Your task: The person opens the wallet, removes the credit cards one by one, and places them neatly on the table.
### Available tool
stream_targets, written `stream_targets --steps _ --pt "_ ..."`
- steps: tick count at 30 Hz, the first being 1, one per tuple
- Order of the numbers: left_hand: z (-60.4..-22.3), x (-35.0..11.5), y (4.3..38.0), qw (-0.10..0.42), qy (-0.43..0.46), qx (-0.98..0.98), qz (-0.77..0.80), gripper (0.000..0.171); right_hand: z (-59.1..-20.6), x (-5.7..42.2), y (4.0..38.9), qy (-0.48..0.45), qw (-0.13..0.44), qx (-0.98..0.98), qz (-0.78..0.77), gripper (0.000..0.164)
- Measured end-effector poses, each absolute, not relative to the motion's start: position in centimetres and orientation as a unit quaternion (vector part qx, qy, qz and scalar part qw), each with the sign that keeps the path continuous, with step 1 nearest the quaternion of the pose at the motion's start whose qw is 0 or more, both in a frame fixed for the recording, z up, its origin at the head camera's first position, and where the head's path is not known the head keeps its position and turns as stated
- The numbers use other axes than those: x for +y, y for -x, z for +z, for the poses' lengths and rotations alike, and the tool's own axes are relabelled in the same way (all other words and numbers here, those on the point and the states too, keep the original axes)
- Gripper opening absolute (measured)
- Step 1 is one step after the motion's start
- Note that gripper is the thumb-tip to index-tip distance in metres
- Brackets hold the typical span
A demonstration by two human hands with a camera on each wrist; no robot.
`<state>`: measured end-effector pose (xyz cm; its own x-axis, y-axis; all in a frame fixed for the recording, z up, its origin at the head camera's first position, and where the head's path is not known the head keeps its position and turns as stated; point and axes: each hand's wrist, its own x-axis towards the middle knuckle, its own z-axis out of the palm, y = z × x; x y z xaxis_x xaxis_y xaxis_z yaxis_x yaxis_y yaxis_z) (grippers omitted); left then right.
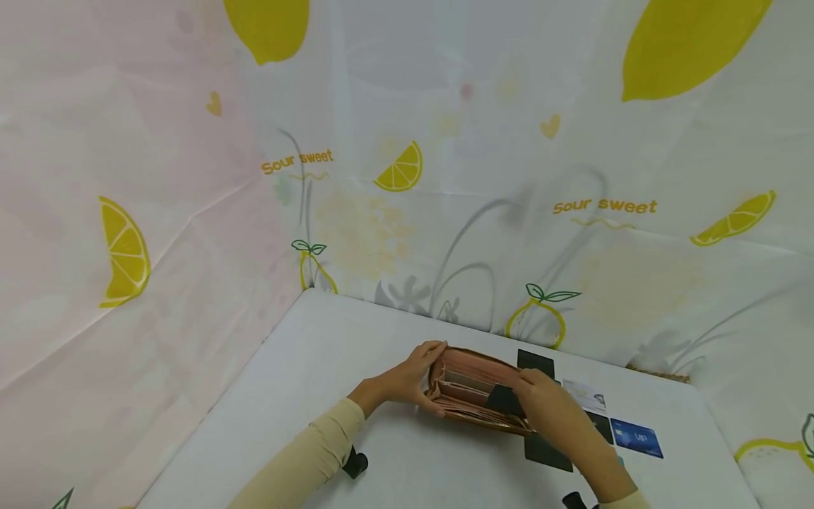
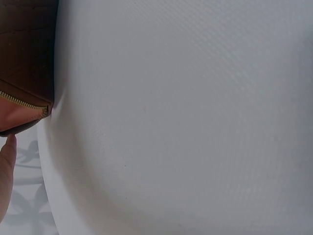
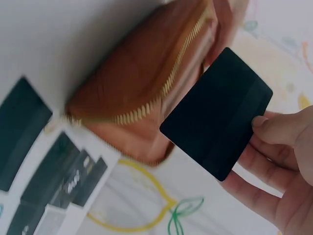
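Note:
An unzipped brown long wallet (image 1: 473, 364) with a pink lining and inner pockets tilts open over the white table. My left hand (image 1: 407, 378) grips its left end, thumb at the near edge and fingers at the far edge. At the wallet's right side, my right hand (image 1: 556, 410) pinches a black card (image 3: 217, 115) between thumb and fingers. The card stands at the wallet's opening, overlapping the pockets in the head view. Gold zipper teeth (image 3: 178, 73) line the wallet's edge in the right wrist view. Only a fingertip (image 2: 9, 147) of the left hand and one wallet corner show in the left wrist view.
Several cards lie on the table (image 1: 343, 332) around my right forearm, among them a blue VIP card (image 1: 636, 437), a whitish card (image 1: 584, 396) and a black card (image 1: 535, 362). A small black object (image 1: 355, 463) shows beside my left sleeve. Lemon-printed sheets rise behind the table.

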<state>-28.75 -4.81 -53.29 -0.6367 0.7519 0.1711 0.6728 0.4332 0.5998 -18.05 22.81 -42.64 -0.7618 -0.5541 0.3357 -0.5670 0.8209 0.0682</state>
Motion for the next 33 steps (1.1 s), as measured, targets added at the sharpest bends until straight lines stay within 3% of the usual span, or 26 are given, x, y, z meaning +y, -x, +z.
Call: stream_targets --steps 9,15,21,33 --pt "-53.2 -4.7 28.9 0.064 -0.422 0.842 0.329 0.128 -40.7 27.2 18.1 -0.259 0.235 -0.937 0.004 0.023" --pt "-52.9 -4.8 28.8 0.071 -0.418 0.843 0.331 0.128 -40.4 29.1 18.0 -0.194 0.175 -0.965 0.008 0.015" --pt "-53.0 -4.7 28.8 0.066 -0.422 0.844 0.324 0.128 -40.4 29.9 18.0 -0.193 0.182 -0.964 0.015 0.014" --pt "-52.8 -4.6 29.0 0.071 -0.421 0.841 0.331 0.128 -40.2 32.2 17.8 -0.150 0.053 -0.987 -0.002 0.012"
